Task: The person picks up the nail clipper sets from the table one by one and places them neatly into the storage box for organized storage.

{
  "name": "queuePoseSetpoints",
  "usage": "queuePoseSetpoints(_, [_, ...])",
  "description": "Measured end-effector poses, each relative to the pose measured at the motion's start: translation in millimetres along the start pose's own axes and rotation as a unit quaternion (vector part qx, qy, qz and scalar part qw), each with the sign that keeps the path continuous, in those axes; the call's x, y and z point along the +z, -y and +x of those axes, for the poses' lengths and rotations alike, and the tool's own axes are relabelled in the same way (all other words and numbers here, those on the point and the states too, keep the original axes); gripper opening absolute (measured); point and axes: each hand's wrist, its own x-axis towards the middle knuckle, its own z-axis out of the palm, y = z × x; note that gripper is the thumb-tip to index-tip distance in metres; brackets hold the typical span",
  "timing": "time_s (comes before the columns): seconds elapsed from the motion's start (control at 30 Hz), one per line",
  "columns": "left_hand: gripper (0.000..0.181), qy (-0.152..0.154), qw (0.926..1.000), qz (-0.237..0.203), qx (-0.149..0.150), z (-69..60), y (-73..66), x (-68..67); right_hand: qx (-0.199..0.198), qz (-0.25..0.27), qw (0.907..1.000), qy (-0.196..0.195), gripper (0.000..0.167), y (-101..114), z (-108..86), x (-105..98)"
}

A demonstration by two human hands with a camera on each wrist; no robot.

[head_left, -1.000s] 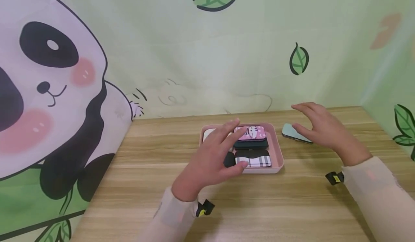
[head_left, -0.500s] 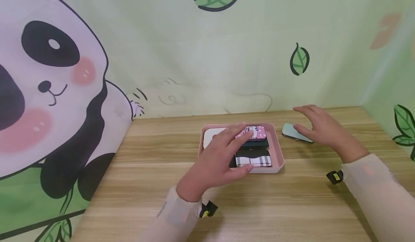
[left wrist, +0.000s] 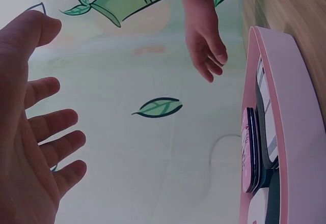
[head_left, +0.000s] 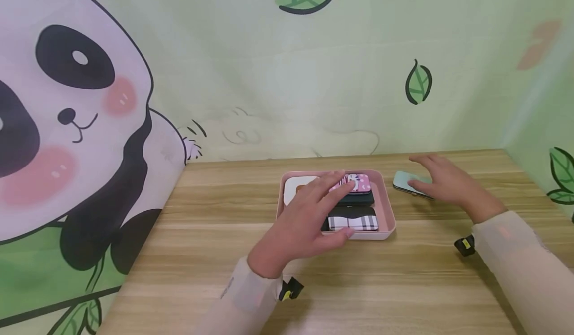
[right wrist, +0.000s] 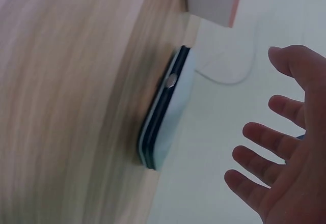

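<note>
My right hand (head_left: 450, 185), fingers spread and relaxed, hovers over the right end of a flat pale blue case (head_left: 403, 181). In the right wrist view a gap separates the fingers from this case (right wrist: 173, 112), which has dark edges and a round metal clasp. My left hand (head_left: 300, 220) is held above a pink tray (head_left: 386, 225), fingers extended and holding nothing. Within the tray lie a white case (head_left: 295, 185), a pink patterned case (head_left: 361, 183) on a dark one (head_left: 360, 199), and a black-and-white checked case (head_left: 358, 223). The hand hides the tray's left front part.
A wood-grain table (head_left: 202, 255) carries the tray and the pale blue case. Behind it hangs a green cloth backdrop (head_left: 224, 76) printed with leaves and a panda (head_left: 85, 125). The tray's raised wall (left wrist: 305, 122) shows in the left wrist view.
My right hand has sunk a little towards the pale blue case. My left hand has shifted slightly right over the tray, uncovering more of the white case.
</note>
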Motion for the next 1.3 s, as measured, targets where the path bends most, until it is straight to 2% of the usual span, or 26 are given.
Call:
queuePoseSetpoints(0.2, [0.073,0.008,0.9999,0.001,0.007,1.4,-2.0,1.2,0.017,-0.004,0.9993,0.034,0.074,-8,3.9,8])
queuePoseSetpoints(0.37, [0.073,0.008,0.9998,0.001,0.016,2.6,-3.9,4.4,0.023,-0.008,0.9986,0.048,0.075,-11,4.8,12])
queuePoseSetpoints(0.67, [0.074,0.026,0.9996,0.004,0.002,0.7,-2.1,7.2,0.031,0.026,0.9968,0.069,0.079,-20,9.1,27])
queuePoseSetpoints(0.87, [0.075,0.029,0.9996,0.003,-0.003,-0.3,-2.0,7.5,0.040,0.017,0.9962,0.075,0.083,-23,12.1,33])
queuePoseSetpoints(1.3, [0.075,0.029,0.9995,0.009,-0.008,-0.1,0.2,7.6,0.031,0.018,0.9957,0.086,0.072,-22,17.4,38])
